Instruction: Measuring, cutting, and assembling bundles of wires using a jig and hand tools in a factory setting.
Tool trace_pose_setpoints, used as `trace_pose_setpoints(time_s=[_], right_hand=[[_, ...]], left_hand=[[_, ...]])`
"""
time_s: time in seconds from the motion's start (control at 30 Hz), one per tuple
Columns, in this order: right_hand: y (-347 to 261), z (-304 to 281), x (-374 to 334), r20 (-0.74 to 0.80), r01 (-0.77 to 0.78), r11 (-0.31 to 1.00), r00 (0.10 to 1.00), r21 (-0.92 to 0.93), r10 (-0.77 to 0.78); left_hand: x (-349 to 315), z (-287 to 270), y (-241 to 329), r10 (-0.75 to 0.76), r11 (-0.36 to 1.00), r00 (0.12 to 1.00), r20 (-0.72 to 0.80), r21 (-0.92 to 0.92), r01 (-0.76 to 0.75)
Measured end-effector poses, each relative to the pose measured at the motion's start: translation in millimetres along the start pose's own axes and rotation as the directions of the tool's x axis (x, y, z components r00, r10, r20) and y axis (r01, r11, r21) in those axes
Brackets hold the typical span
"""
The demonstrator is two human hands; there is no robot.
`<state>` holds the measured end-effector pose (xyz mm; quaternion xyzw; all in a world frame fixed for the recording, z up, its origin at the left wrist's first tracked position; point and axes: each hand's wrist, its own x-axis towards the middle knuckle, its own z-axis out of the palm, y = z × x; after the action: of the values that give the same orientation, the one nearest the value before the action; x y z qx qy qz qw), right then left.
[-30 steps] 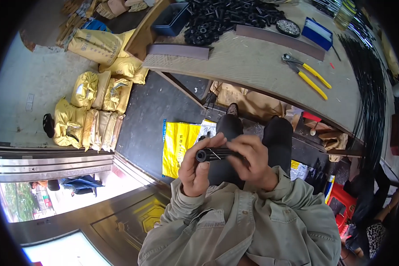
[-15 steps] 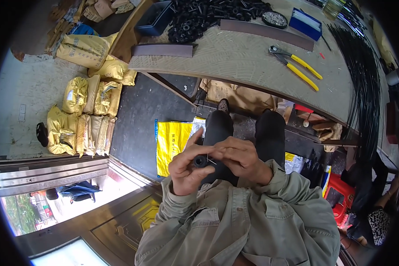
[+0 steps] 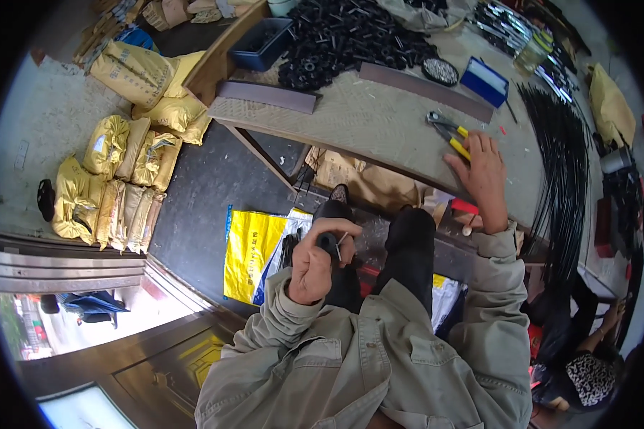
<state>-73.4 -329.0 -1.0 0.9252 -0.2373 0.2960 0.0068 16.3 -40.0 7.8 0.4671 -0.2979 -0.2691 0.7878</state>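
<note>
Above my lap, my left hand [image 3: 312,270] is closed around a small black ring-shaped part [image 3: 327,242]. A thin pale wire-like piece [image 3: 343,237] sticks out beside it between my fingers. My right hand [image 3: 485,175] reaches over the near edge of the workbench, its fingers stretched out and thumb apart. Beneath that hand lie pliers with yellow handles [image 3: 456,148]; their metal jaws point away to the left. My fingers cover part of the handles, and no closed grip on them shows.
On the workbench [image 3: 379,129] lie a heap of small black parts [image 3: 358,43], a blue bin [image 3: 261,46], a dish of small metal pieces [image 3: 440,71], a blue box [image 3: 484,82] and long black rods [image 3: 551,164]. Yellow sacks [image 3: 132,164] are stacked at left. Another person sits at lower right.
My right hand has left the black part and moved up and right onto the pliers. The left hand keeps the part, its fingers now curled more. The view has shifted slightly.
</note>
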Motion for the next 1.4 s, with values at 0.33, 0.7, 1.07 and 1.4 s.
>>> trace_pose_setpoints(time_s=[0.33,0.7,1.07,1.4], right_hand=[[20,11,7,0.055,0.164,0.974,0.986,-0.158,-0.157],[-108,-111,-12,-0.049,0.552,0.808,0.818,-0.207,-0.572],[-116,-82,-42,-0.198,0.500,0.782,0.780,-0.372,-0.593],[-146,-55,-93,-0.172,0.207,0.978,0.964,-0.001,-0.204]], left_hand=[[-1,-16,6,0.033,0.997,0.975,0.218,0.066,-0.049],[-9,-7,5,-0.090,0.957,0.990,0.109,0.285,0.056],[-13,4,-8,0.102,0.899,0.968,-0.229,0.439,0.009],[-13,11,-2,0.239,0.871,0.956,-0.170,0.472,-0.134]])
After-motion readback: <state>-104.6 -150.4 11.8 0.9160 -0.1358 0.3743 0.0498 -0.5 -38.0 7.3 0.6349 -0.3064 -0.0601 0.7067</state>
